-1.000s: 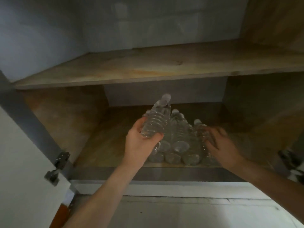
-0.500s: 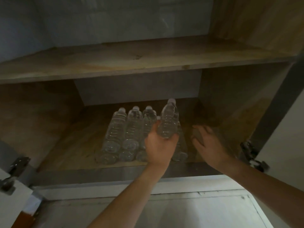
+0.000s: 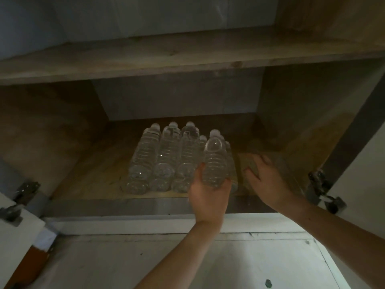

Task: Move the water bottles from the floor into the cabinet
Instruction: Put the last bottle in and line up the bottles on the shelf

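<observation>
Placing step: your left hand (image 3: 210,196) grips a water bottle (image 3: 214,161) inside the cabinet (image 3: 93,174), just right of the stacked bottles (image 3: 162,159). Your right hand (image 3: 265,180) is empty, fingers loose, just beside it. Next: set it snug, release.

The head-worn camera faces forward, close to the open cabinet (image 3: 62,132).

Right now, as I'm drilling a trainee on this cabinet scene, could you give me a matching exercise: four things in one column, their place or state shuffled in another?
1. left hand
2. right hand
3. stacked bottles
4. wooden shelf

A. open, right of the stack
B. lying on the cabinet floor
C. grips a bottle
D. above the stack

Pairs: 1-C, 2-A, 3-B, 4-D
</observation>
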Demonstrator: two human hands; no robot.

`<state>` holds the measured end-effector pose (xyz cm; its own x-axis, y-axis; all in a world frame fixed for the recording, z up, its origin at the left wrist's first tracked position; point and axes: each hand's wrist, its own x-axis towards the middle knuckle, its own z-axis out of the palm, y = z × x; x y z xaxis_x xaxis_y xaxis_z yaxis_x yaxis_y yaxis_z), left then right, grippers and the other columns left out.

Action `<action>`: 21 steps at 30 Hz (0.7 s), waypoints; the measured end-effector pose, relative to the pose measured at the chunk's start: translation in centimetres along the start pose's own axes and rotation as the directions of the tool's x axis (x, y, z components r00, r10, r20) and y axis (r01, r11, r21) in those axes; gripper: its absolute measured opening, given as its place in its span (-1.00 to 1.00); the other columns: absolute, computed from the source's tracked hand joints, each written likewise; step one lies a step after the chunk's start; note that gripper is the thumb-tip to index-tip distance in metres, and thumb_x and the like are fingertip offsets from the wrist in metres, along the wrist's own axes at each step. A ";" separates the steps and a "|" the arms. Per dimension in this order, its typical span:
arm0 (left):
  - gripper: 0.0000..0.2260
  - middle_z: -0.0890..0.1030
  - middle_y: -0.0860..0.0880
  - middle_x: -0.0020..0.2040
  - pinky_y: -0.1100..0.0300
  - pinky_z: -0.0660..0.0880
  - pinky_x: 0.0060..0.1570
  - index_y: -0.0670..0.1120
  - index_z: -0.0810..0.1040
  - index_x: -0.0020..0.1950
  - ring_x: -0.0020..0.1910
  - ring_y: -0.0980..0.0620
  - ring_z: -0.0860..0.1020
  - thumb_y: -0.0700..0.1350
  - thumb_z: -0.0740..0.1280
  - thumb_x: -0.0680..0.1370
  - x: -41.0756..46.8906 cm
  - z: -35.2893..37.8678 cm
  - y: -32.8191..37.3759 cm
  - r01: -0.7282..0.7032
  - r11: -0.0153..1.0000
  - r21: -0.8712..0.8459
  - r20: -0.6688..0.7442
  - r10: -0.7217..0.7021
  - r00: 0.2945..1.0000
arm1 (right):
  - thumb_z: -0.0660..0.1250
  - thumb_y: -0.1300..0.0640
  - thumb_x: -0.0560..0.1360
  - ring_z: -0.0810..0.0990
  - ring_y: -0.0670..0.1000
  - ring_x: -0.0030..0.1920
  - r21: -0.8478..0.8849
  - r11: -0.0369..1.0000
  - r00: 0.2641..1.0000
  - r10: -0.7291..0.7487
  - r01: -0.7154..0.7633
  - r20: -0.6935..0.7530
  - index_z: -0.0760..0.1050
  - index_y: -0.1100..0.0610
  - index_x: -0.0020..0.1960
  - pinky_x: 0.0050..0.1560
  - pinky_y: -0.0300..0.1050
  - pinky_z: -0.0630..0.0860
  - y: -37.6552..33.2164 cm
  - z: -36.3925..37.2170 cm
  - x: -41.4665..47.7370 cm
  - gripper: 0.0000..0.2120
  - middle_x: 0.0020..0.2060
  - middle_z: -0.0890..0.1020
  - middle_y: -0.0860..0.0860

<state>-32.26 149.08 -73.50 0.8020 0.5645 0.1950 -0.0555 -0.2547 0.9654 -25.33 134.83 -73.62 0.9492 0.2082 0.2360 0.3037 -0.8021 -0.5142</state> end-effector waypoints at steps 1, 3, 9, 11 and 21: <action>-0.59 0.67 0.13 -0.06 0.22 0.61 -0.04 0.02 0.57 0.19 -0.11 0.15 0.64 -0.14 0.53 0.38 0.0 0.1 0.0 0.012 1.000 -0.003 -0.001 -0.012 1.000 | 0.18 0.03 0.63 0.58 0.08 0.13 -0.009 1.000 1.000 0.003 -0.003 0.004 0.35 0.07 0.41 0.11 -0.03 0.61 0.0 0.0 -0.1 -0.63 0.29 0.50 0.09; -0.61 0.67 0.14 -0.07 0.33 0.59 -0.10 0.03 0.56 0.17 -0.13 0.16 0.64 -0.12 0.53 0.37 0.1 0.3 0.0 0.027 1.000 0.015 0.006 -0.027 1.000 | 0.18 0.03 0.63 0.57 0.09 0.15 -0.023 1.000 1.000 0.007 -0.007 0.003 0.35 0.09 0.41 0.14 -0.05 0.59 0.1 -0.1 -0.1 -0.63 0.31 0.49 0.10; -0.50 0.53 -0.04 0.14 0.61 0.34 -0.31 -0.02 0.51 0.20 -0.20 0.38 0.34 -0.02 0.56 0.31 0.8 0.4 0.1 0.158 0.979 0.128 0.018 -0.162 0.987 | 0.20 0.04 0.63 0.57 0.05 0.13 0.009 1.000 1.000 -0.007 0.007 0.019 0.36 0.08 0.39 0.13 -0.07 0.58 -0.1 -0.1 -0.2 -0.65 0.28 0.51 0.07; -0.43 0.50 -0.05 0.21 0.58 0.29 -0.23 -0.04 0.47 0.24 -0.15 0.30 0.31 0.00 0.57 0.30 0.7 0.4 -0.3 0.142 0.981 0.134 0.005 -0.144 0.990 | 0.22 0.05 0.62 0.56 0.03 0.16 0.040 0.998 0.998 -0.049 0.047 0.037 0.36 0.05 0.41 0.18 -0.09 0.55 -0.2 0.1 -0.4 -0.63 0.29 0.52 0.04; -0.61 0.66 0.07 0.03 0.11 0.58 0.09 0.01 0.53 0.16 0.06 0.07 0.61 -0.12 0.54 0.38 0.3 -0.8 -1.1 0.088 0.986 -0.141 0.118 -0.072 0.990 | 0.19 -0.03 0.63 0.59 0.00 0.20 0.260 0.962 0.963 -0.142 0.080 0.231 0.23 -0.22 0.47 0.21 0.06 0.58 -1.2 1.4 -1.4 -0.57 0.38 0.47 -0.12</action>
<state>-32.43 150.19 -74.37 0.8684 0.4849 0.1034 -0.0678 -0.0904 0.9936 -26.88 136.26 -74.47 0.8895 0.4436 0.1098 0.3893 -0.6097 -0.6905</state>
